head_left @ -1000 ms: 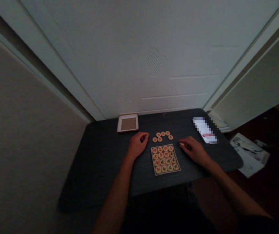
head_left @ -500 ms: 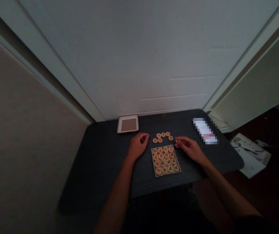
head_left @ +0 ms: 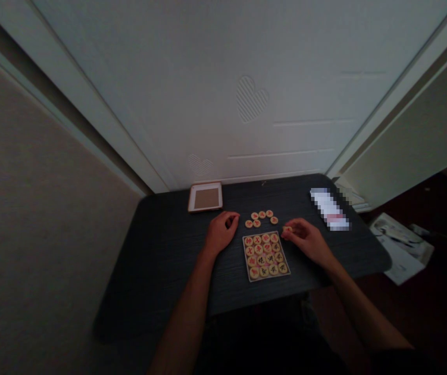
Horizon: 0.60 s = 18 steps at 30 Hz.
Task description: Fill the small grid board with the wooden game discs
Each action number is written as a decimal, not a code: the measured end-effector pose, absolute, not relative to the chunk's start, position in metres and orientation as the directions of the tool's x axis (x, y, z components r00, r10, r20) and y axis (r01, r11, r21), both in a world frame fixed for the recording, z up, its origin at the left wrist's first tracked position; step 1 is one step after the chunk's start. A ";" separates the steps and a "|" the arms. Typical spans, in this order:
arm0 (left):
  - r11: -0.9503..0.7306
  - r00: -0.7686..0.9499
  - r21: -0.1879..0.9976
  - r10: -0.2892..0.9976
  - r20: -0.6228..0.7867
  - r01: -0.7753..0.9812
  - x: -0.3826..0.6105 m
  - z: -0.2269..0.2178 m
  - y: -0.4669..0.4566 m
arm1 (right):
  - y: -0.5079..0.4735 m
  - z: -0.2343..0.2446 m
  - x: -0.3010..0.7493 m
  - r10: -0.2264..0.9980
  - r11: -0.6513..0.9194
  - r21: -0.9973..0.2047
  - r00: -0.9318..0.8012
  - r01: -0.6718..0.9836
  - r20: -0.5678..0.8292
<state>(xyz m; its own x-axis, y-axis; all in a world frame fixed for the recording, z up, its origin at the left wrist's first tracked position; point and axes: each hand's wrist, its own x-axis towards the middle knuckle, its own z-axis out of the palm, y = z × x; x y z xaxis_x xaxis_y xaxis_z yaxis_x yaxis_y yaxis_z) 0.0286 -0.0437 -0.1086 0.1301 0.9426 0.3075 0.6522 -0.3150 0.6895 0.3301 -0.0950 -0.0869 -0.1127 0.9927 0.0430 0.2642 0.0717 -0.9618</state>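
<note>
A small square box (head_left: 265, 255) packed with round wooden chess pieces lies on the dark table (head_left: 161, 260) in front of me. Several loose pieces (head_left: 261, 218) sit in a curved row just behind it. My right hand (head_left: 305, 239) rests at the box's upper right corner, fingers pinched on one round piece (head_left: 287, 229). My left hand (head_left: 220, 232) lies on the table left of the loose pieces, fingers curled loosely with nothing seen in them.
A square box lid (head_left: 205, 197) lies at the table's back left. A blurred white packet (head_left: 330, 209) lies at the back right. A white door stands directly behind the table. Papers (head_left: 401, 245) lie on the floor to the right.
My right hand moved left from the table beside the box to its upper right corner, carrying a piece in its fingertips. The left hand stayed put.
</note>
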 end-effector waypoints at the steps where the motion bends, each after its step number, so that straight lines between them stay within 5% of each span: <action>1: -0.316 0.131 0.689 0.942 0.308 0.653 0.029 -0.109 -0.044 | -0.099 -0.083 0.329 0.989 0.085 -0.949 -0.140 0.303 0.044; 5: -0.321 0.140 0.692 0.942 0.306 0.646 0.028 -0.109 -0.044 | -0.118 -0.069 0.320 0.964 0.148 -0.877 -0.266 0.457 0.024; 18: -0.328 0.144 0.693 0.939 0.311 0.642 0.028 -0.111 -0.043 | -0.149 -0.058 0.275 0.909 0.276 -0.822 -0.414 0.499 0.054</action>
<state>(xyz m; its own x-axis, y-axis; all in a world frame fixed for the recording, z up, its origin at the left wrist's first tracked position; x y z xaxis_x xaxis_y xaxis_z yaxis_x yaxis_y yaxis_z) 0.0276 -0.0432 -0.1105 0.1441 0.9393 0.3113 0.6419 -0.3282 0.6930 0.2751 -0.1487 -0.0576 -0.4139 0.9087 0.0540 0.4989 0.2760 -0.8216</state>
